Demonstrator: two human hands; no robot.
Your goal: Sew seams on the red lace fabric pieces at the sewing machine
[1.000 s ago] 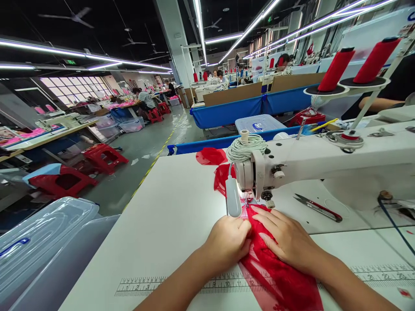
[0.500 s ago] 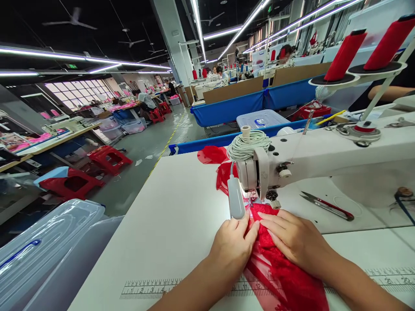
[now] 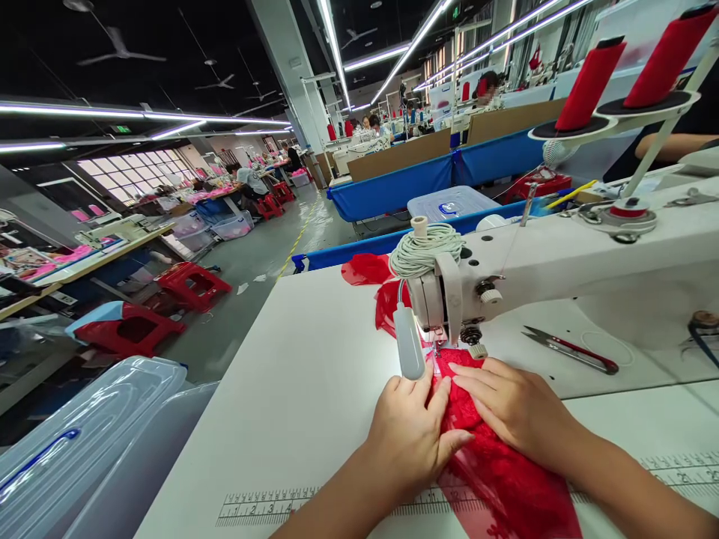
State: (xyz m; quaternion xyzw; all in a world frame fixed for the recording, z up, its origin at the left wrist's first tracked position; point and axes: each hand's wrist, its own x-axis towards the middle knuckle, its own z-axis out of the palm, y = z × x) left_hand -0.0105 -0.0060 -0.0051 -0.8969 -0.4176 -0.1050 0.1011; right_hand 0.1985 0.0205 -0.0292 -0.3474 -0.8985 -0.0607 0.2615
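Observation:
Red lace and sheer fabric (image 3: 517, 486) runs from the table's front edge up to the needle and presser foot of a white sewing machine (image 3: 539, 258). My left hand (image 3: 413, 419) lies on the fabric's left side, fingertips just before the presser foot, thumb stretched out to the right over the lace. On the right side my right hand (image 3: 514, 404) rests flat, fingers extended across the lace toward the needle. Behind the foot, more red sheer fabric (image 3: 368, 269) lies bunched on the table. A grey lamp (image 3: 408, 344) hangs just above my left fingertips.
Thread snips (image 3: 573, 350) lie on the machine bed to the right. Red thread cones (image 3: 592, 84) stand on a rack behind. A ruler scale (image 3: 269, 507) is printed along the table front. Clear plastic boxes (image 3: 95, 419) stand at the left; red stools (image 3: 191, 284) are beyond.
My left thumb has swung away from its fingers, out to the right over the lace. My right hand stays nearly in place. The camera view has shifted slightly.

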